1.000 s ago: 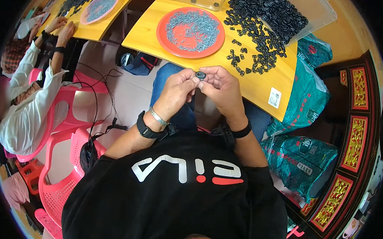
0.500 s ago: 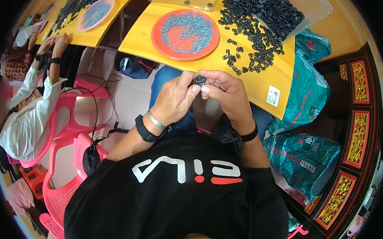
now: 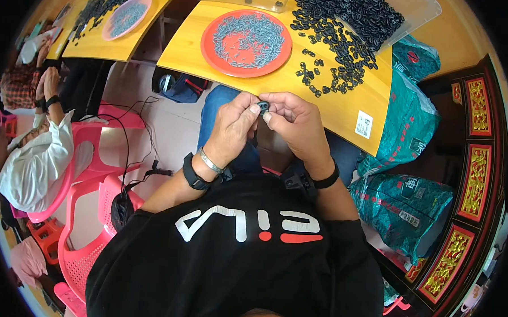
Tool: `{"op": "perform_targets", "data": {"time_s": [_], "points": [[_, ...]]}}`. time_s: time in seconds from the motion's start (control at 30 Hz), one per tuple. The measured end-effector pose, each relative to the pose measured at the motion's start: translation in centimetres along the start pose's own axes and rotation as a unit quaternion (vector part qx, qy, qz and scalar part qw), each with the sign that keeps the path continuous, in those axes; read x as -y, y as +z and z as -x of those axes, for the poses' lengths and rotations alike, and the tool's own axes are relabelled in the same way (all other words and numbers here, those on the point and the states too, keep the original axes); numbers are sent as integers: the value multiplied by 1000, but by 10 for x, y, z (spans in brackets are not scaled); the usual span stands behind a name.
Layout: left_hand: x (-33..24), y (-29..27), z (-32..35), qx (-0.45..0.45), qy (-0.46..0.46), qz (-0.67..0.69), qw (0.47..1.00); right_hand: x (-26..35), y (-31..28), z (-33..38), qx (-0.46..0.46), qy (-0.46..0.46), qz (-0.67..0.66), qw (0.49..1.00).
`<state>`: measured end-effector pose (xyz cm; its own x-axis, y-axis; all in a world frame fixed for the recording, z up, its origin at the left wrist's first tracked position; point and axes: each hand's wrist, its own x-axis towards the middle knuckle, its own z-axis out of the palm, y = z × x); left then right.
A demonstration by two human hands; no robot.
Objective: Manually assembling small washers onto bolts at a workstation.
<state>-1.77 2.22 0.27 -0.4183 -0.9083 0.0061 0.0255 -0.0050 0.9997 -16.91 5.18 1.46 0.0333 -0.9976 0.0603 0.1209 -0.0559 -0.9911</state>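
Observation:
Between my fingertips, just off the near edge of the yellow table (image 3: 182, 50), is a small black plastic piece with rounded ends (image 3: 263, 106). My left hand (image 3: 231, 126) pinches it from the left with thumb and forefinger. From the other side, my right hand (image 3: 298, 123) has its thumb and fingers closed on the same piece. A screw cannot be made out in either hand. Beyond my hands stands a red plate (image 3: 235, 72) with many small silvery screws (image 3: 259, 37). Right of the plate, many similar black pieces (image 3: 349, 60) lie loose on the table.
A clear plastic bin (image 3: 422, 15) tips more black pieces out at the far right. Teal woven bags (image 3: 402, 204) stand right of the table. On the left, a person in white (image 3: 38, 157) sits at another table with a pink plate (image 3: 127, 20). Pink chairs (image 3: 85, 259) stand nearby.
The black piece has turned and tilted between my fingertips, and my hands have shifted slightly. At the left, the other person's hands have drawn back from their table.

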Motion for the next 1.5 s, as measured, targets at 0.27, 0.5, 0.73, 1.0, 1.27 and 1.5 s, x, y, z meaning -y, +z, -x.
{"op": "perform_targets", "data": {"time_s": [0.27,0.5,0.73,1.0,1.27,1.5], "points": [[1,-1,0,-24,14,-48,998,-6,-2,0,6,3,35,999],[0,0,-1,-4,9,-85,996,-6,-5,0,10,22,61,998],[-1,-2,0,12,-8,-79,997,-2,-9,1,28,58,76,995],[0,-2,-2,20,2,-76,997,-3,-9,0,31,66,58,996],[0,-3,-2,22,54,-155,986,-4,-5,-1,-12,36,29,999],[-10,-3,-1,73,131,-258,955,7,-12,1,-7,50,-4,999]]}}
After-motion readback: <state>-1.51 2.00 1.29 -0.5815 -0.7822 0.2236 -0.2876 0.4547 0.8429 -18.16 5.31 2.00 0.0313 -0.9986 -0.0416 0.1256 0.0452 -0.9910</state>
